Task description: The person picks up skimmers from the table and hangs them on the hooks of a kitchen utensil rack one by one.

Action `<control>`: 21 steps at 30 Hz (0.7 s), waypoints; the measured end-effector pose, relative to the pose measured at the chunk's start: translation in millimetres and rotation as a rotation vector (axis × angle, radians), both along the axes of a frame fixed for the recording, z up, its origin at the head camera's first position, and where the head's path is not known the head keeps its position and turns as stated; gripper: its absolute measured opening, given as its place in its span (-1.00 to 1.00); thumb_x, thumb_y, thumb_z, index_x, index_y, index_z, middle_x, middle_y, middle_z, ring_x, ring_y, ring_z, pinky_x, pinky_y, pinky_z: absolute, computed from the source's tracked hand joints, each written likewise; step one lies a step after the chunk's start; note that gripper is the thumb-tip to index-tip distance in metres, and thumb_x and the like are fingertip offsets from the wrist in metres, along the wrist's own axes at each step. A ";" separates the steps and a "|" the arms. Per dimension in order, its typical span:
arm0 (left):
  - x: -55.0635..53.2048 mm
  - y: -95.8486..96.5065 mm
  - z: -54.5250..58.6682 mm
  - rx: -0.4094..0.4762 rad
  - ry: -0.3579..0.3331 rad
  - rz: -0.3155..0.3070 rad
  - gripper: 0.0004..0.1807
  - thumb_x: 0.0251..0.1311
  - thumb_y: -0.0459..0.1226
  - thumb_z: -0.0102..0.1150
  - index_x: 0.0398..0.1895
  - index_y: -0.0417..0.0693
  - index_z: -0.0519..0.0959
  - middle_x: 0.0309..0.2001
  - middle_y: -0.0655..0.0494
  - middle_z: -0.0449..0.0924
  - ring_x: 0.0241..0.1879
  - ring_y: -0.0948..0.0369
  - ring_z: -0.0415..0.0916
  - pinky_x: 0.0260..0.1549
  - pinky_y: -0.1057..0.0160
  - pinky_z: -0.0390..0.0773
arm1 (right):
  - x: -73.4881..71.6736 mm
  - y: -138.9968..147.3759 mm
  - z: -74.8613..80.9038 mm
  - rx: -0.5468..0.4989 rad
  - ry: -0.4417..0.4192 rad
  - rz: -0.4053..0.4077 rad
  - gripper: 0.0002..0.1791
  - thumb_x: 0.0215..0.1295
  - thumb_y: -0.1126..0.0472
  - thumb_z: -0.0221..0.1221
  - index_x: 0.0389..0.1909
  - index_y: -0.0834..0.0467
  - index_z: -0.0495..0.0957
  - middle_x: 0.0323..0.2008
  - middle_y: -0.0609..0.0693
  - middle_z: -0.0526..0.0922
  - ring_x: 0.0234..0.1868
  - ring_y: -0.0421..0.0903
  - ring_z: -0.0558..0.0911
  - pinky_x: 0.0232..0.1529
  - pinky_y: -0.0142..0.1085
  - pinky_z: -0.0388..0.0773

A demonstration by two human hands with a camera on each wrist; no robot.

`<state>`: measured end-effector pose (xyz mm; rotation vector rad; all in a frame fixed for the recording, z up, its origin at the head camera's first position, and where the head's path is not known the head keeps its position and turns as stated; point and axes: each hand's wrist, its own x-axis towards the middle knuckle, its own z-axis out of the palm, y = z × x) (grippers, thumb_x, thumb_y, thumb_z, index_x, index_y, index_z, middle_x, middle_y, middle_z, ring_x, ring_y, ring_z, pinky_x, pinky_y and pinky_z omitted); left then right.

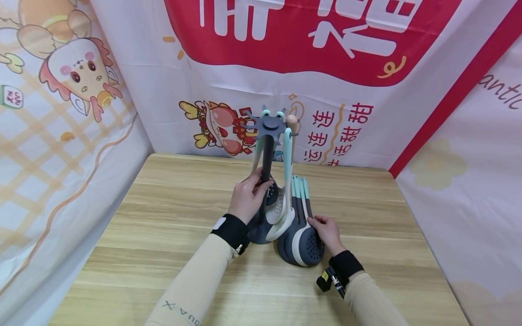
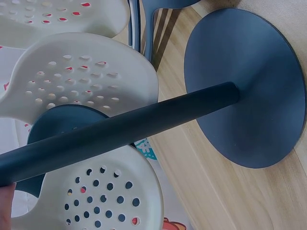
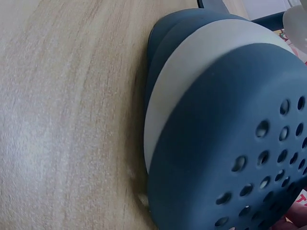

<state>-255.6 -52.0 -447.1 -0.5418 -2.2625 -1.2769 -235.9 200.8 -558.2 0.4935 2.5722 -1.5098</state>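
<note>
My left hand (image 1: pixel 246 199) grips the dark pole of a utensil stand (image 1: pixel 267 158), which has a smiling frog-eyed face on top. In the left wrist view the pole runs down to a round base (image 2: pixel 254 129). White perforated utensils (image 2: pixel 86 79) and a dark one (image 2: pixel 72 115) hang round the pole. Beside the base, a stack of dark and white utensils with mint-tipped handles (image 1: pixel 301 188) lies on the table. My right hand (image 1: pixel 327 232) pinches the top one, a dark skimmer (image 3: pixel 230 143), near its neck; the fingertips (image 3: pixel 297 213) show at its far edge.
The wood-grain table (image 1: pixel 171 217) reaches back to a printed cloth wall (image 1: pixel 244 81). More patterned cloth hangs on the left (image 1: pixel 65 113) and right (image 1: pixel 456 181). A pale wooden handle end (image 1: pixel 291 121) and a mint handle (image 1: pixel 287 149) stick up beside the stand's top.
</note>
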 end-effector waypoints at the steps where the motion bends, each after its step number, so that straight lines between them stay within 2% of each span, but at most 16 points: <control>1: -0.1 0.0 -0.1 0.000 0.000 0.000 -0.73 0.33 -0.25 0.21 0.05 -0.11 0.57 -0.13 -0.05 0.76 -0.13 0.08 0.74 -0.10 0.19 0.69 | -0.3 0.0 -0.2 -0.003 -0.006 -0.002 -0.40 0.40 0.05 0.15 0.25 0.43 0.41 0.19 0.41 0.51 0.22 0.26 0.49 0.26 0.05 0.43; 13: -0.4 -0.2 -0.2 0.002 0.009 -0.001 -0.72 0.33 -0.23 0.22 0.05 -0.11 0.57 -0.14 -0.04 0.76 -0.13 0.08 0.74 -0.09 0.20 0.69 | -1.9 0.6 -2.3 -0.045 -0.046 -0.016 -0.47 0.41 0.07 0.16 0.21 0.38 0.47 0.17 0.36 0.53 0.17 0.19 0.51 0.21 0.01 0.45; 21: -0.5 -0.3 0.3 0.001 0.016 -0.002 -0.73 0.34 -0.25 0.21 0.05 -0.13 0.56 -0.16 -0.06 0.76 -0.16 0.07 0.74 -0.12 0.18 0.71 | -0.1 0.2 -1.2 -0.064 0.005 -0.004 -0.56 0.41 0.15 0.18 0.13 0.40 0.55 0.09 0.35 0.61 0.10 0.17 0.58 0.05 -0.14 0.57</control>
